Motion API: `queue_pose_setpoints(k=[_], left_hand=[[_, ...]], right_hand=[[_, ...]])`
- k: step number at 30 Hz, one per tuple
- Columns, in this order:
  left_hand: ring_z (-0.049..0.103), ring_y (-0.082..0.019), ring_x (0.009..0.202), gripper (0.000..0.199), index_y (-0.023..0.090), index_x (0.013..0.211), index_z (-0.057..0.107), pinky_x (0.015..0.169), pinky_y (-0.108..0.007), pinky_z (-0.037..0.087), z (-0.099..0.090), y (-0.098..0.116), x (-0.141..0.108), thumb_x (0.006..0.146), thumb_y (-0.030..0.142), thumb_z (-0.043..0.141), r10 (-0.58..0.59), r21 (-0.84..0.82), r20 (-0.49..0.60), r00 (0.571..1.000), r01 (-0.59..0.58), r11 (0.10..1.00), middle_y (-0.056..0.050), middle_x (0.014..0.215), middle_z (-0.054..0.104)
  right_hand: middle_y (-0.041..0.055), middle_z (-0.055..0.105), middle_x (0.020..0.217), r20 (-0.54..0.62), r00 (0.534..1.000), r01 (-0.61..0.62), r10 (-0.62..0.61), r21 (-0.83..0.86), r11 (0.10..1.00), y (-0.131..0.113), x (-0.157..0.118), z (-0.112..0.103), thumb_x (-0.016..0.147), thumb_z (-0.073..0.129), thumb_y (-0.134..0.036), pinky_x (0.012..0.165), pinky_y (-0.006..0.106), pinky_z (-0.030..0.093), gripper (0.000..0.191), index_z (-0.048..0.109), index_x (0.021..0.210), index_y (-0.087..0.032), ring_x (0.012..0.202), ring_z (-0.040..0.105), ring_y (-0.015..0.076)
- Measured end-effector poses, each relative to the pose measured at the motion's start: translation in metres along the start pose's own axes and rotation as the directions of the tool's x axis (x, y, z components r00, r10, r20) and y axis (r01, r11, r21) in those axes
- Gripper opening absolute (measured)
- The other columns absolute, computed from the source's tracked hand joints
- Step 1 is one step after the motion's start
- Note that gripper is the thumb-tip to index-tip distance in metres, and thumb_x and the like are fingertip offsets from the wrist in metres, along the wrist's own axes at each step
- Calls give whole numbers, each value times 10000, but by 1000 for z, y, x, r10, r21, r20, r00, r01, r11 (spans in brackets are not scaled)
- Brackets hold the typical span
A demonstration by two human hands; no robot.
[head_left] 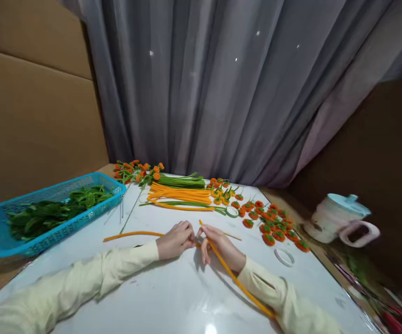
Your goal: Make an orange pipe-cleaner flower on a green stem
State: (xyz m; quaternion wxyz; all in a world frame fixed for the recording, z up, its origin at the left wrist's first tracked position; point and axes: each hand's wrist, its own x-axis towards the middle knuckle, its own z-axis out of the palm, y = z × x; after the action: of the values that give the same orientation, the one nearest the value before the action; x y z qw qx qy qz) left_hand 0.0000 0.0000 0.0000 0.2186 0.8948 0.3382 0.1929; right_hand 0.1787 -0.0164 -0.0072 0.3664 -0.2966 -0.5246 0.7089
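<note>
My left hand is closed on an orange fuzzy stem, whose free end lies out to the left over the white table. Across from it, my right hand pinches a second orange stem that slants down over the right forearm. A short stretch of orange shows between the two hands; whether it belongs to either stem is hidden by the fingers. A thin stick pokes out behind my right hand. Beyond the hands lie a bundle of orange stems and a green bundle.
At the left stands a blue basket of green leaves. Orange flowers with green tops cover the right back, near two tape rolls. A lidded jug stands at the right; scissors-like red handles lie lower right. Curtains hang behind.
</note>
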Motion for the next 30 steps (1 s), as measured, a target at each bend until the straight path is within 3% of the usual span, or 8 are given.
queue_pose_setpoints(k=[3,6,11,17,20,22,25,30], left_hand=[[447,-165,801,104,173,752,402,727,-298,360,2,-1,-7,852,199,415,-8,-54,-34,999,6,999,-46,850,506],[435,-116,599,142,184,780,379,584,-248,353,3,0,-12,887,271,344,-134,-307,-58,989,110,945,16,665,484],[276,-47,348,263,186,833,399,364,-168,219,6,2,-12,829,446,440,-313,-765,50,948,238,599,108,470,366],[437,-61,384,350,153,816,450,346,-171,344,8,3,-11,713,446,611,-277,-919,157,948,243,311,41,559,511],[345,-44,368,324,159,799,454,330,-159,325,6,3,-10,692,403,637,-291,-948,187,938,250,198,76,504,418],[248,-30,362,317,163,827,467,314,-141,283,4,3,-9,700,404,630,-300,-951,201,932,259,167,101,490,319],[160,-20,367,320,167,830,471,302,-117,165,3,5,-10,746,456,581,-311,-938,228,923,295,185,109,502,243],[140,-20,356,347,176,737,414,306,-127,100,6,6,-12,771,494,551,-280,-921,243,929,311,233,113,481,236]], right_hand=[[34,609,493,-56,998,36,-31,85,996,4,0,-3,813,543,-473,331,165,372,339,484,877,-146,332,499,120],[78,653,657,-79,996,39,-28,141,989,3,-2,-2,769,626,-387,383,151,391,290,547,812,-111,440,543,97],[76,637,608,3,1000,-27,26,123,992,-3,-9,1,761,650,-317,439,177,400,255,610,808,-70,430,525,88],[13,590,510,74,996,-61,55,89,994,0,-9,2,792,625,-361,374,171,353,260,556,831,-113,354,493,93],[-22,508,400,57,997,-51,48,52,997,0,-10,4,850,544,-421,334,150,272,325,556,767,-107,284,387,57],[-29,476,366,56,997,-53,50,42,998,0,-11,6,868,505,-450,328,150,250,377,549,715,-108,268,354,50],[7,530,413,64,997,-50,47,38,998,-1,-12,7,852,521,-457,357,163,310,394,553,687,-101,314,434,73],[-3,590,484,102,994,-39,29,92,995,-3,-11,5,825,588,-361,346,163,342,281,511,981,-140,324,470,98]])
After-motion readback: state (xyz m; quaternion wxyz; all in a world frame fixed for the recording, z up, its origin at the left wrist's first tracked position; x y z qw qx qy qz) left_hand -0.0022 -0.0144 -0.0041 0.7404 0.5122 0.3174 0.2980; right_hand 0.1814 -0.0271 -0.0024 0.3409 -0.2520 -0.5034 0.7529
